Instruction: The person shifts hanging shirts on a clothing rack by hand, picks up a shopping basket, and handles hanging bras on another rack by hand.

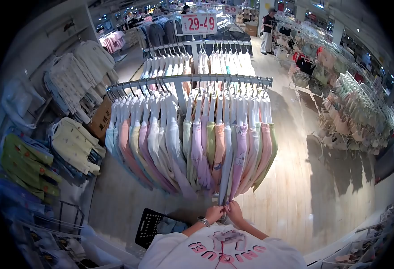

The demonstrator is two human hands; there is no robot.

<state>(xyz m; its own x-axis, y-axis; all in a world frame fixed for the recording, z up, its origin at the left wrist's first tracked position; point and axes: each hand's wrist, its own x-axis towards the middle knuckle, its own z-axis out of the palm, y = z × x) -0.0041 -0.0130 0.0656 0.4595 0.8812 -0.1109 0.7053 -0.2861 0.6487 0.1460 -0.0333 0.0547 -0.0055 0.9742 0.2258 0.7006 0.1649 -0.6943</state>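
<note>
Both of my hands are close together in front of my body, below the near clothes rail. My left hand (214, 214), with a watch on the wrist, has its fingers closed at the lower end of a pale blue-grey garment (226, 154). Beside it, almost touching, my right hand (234, 212) is also closed at that same lower end. A purple patterned garment (239, 157) hangs just right of the pale one, its bottom narrowing close to my right hand. The fingertips are small in view, so the exact grip is hard to see.
A white double rail (188, 79) carries several pastel garments on white hangers. A price sign (198, 23) stands behind it. A black basket (146, 227) with blue cloth is at my left. Clothes line the left wall; hanging racks (354, 112) stand right. Another person (268, 31) stands far back.
</note>
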